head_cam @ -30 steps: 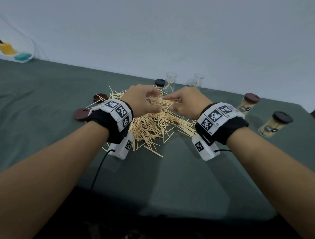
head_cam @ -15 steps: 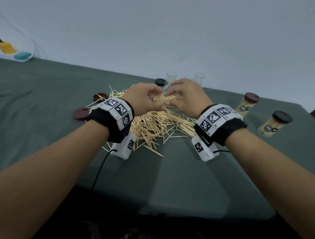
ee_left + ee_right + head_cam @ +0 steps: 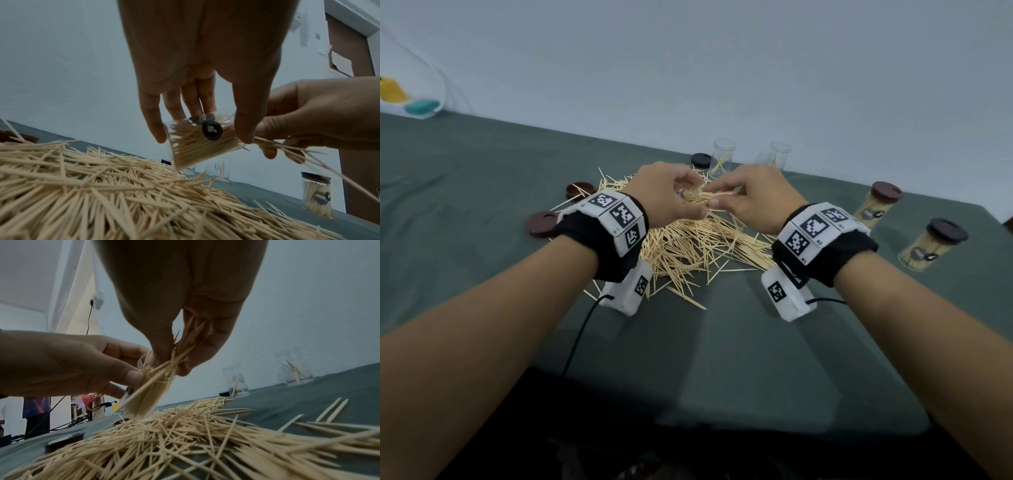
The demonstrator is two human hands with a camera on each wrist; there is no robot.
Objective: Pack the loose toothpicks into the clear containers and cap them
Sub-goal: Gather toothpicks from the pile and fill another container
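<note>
A big heap of loose toothpicks point(image 3: 698, 250) lies on the green cloth. My left hand point(image 3: 201, 138) grips a clear container point(image 3: 185, 151) just above the heap. It is tilted on its side, with its mouth toward my right hand, and is packed with toothpicks. My right hand point(image 3: 174, 363) pinches a small bundle of toothpicks point(image 3: 180, 344), whose ends reach into the container's mouth point(image 3: 144, 368). In the head view both hands point(image 3: 671, 192) point(image 3: 750, 195) meet over the far side of the heap, hiding the container.
Two open clear containers point(image 3: 722, 154) point(image 3: 777, 156) holding a few toothpicks stand at the back. Two filled, capped containers point(image 3: 880, 205) point(image 3: 928, 246) stand at the right. Loose caps lie at the left point(image 3: 541, 224) point(image 3: 580, 190), and a black one point(image 3: 701, 160) at the back.
Both hands have risen off the heap and moved slightly away from me. The right hand has brought its pinched bundle up to the container held in the left hand.
</note>
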